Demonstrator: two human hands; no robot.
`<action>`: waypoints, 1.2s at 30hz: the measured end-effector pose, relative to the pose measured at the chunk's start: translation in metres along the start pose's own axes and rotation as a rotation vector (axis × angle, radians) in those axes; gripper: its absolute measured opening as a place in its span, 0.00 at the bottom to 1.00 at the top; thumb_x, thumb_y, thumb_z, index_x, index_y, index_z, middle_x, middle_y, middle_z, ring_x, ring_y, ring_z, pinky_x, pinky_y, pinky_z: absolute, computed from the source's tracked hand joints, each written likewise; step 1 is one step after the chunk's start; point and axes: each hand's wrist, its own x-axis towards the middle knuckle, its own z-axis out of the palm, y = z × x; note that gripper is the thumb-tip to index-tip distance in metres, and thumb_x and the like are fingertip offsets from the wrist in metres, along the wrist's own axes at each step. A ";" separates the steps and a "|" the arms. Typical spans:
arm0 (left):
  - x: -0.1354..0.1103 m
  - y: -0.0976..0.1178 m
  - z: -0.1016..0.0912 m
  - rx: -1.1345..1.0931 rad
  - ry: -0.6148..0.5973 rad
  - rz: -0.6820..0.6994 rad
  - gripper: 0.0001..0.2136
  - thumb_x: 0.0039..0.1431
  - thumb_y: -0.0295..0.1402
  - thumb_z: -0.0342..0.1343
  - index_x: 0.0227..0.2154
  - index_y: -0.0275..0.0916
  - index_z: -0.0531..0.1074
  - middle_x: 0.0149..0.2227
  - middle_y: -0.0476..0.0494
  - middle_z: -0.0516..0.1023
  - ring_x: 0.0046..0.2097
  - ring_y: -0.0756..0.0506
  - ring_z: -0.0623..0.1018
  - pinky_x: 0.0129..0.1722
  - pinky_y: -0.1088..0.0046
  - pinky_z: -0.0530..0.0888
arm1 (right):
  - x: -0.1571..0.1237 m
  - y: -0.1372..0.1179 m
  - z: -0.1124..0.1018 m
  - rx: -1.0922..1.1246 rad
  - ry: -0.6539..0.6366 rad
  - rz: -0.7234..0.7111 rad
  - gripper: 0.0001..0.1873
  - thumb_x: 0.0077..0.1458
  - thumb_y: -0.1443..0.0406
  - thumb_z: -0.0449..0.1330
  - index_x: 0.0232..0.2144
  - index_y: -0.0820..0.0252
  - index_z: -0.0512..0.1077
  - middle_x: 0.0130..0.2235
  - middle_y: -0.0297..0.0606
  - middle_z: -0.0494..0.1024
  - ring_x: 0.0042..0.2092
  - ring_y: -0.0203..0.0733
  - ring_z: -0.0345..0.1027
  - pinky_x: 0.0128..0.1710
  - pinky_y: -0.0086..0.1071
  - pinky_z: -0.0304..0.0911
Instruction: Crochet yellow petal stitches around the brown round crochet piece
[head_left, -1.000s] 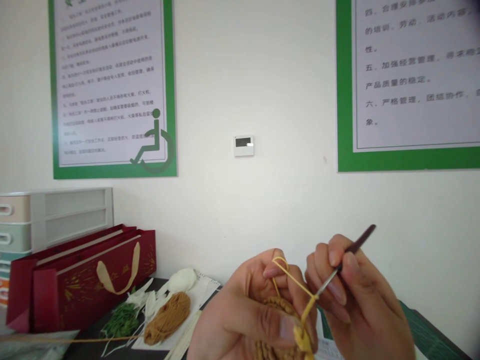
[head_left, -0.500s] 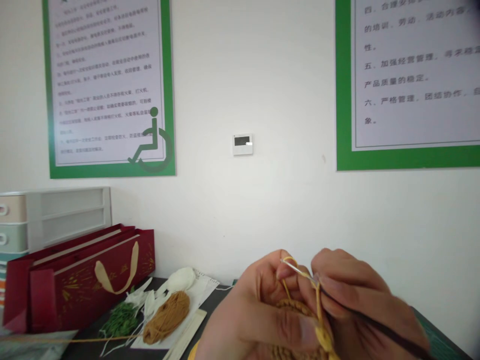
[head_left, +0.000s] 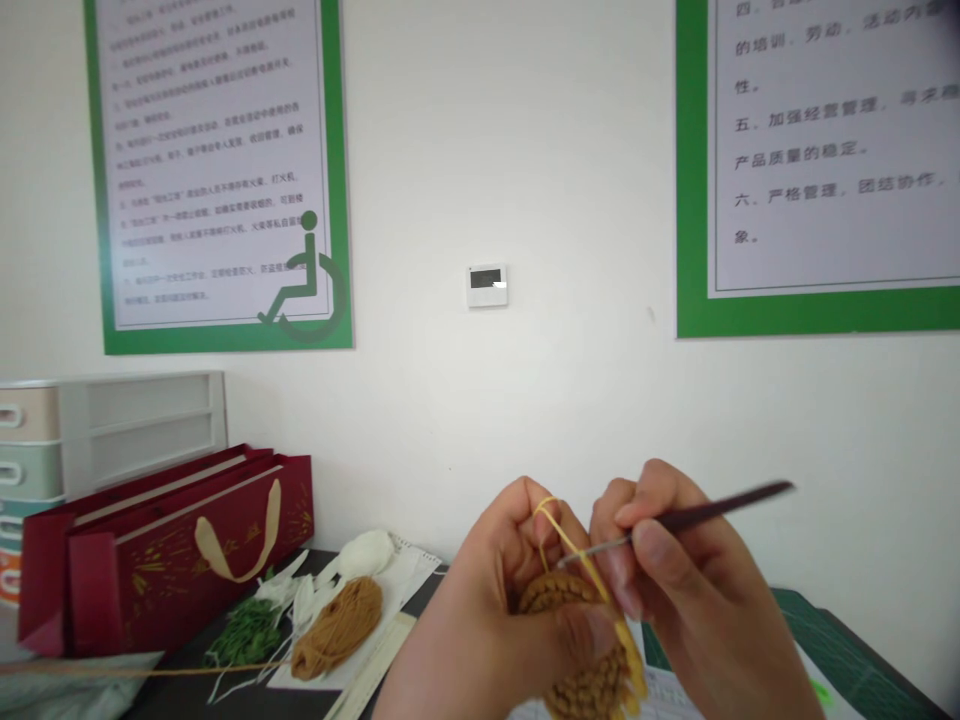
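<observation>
My left hand (head_left: 487, 620) is closed around a small brown crocheted piece (head_left: 581, 650) with a yellow edge, thumb pressed on its front. A yellow yarn strand (head_left: 559, 530) loops over the left forefinger. My right hand (head_left: 690, 600) pinches a dark-handled crochet hook (head_left: 705, 515), which lies nearly level with its metal tip pointing left at the top of the piece, beside the yellow strand. Both hands are raised in front of the wall, above the table's near edge.
On the dark table (head_left: 187, 700) lie a brown yarn skein (head_left: 337, 625), white yarn (head_left: 367, 555), green strips (head_left: 247, 635) and a ruler (head_left: 375, 670). A red gift bag (head_left: 165, 560) and grey drawers (head_left: 112, 430) stand left. A green cutting mat (head_left: 847, 650) lies right.
The hook swung from pointing down-right to nearly level, handle now out to the right. Both hands rose slightly and the crocheted piece shows more below the left thumb.
</observation>
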 end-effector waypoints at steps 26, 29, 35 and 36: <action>-0.001 -0.001 -0.001 0.172 0.021 0.079 0.15 0.58 0.28 0.67 0.34 0.41 0.62 0.31 0.52 0.71 0.30 0.53 0.67 0.30 0.76 0.62 | -0.002 0.003 0.004 -0.218 0.018 -0.150 0.04 0.63 0.68 0.61 0.36 0.53 0.71 0.29 0.32 0.74 0.28 0.35 0.67 0.25 0.28 0.62; -0.001 -0.004 0.006 0.315 0.118 0.093 0.13 0.61 0.28 0.63 0.35 0.43 0.62 0.30 0.54 0.68 0.30 0.52 0.66 0.29 0.75 0.63 | -0.003 -0.005 -0.001 -0.658 -0.078 -0.473 0.15 0.56 0.76 0.63 0.41 0.52 0.75 0.31 0.33 0.77 0.31 0.38 0.70 0.28 0.31 0.67; -0.006 -0.005 0.013 0.425 0.227 0.137 0.12 0.59 0.23 0.61 0.34 0.44 0.64 0.29 0.54 0.70 0.29 0.50 0.69 0.29 0.76 0.65 | -0.006 -0.013 -0.001 -0.736 -0.114 -0.554 0.22 0.54 0.78 0.61 0.47 0.51 0.73 0.31 0.35 0.77 0.29 0.39 0.68 0.26 0.34 0.67; -0.007 -0.005 0.013 0.430 0.228 0.146 0.12 0.58 0.22 0.62 0.35 0.43 0.65 0.29 0.54 0.70 0.29 0.51 0.69 0.29 0.76 0.65 | -0.007 -0.012 -0.001 -0.664 -0.096 -0.518 0.20 0.56 0.77 0.61 0.46 0.51 0.73 0.31 0.35 0.76 0.29 0.39 0.68 0.25 0.33 0.67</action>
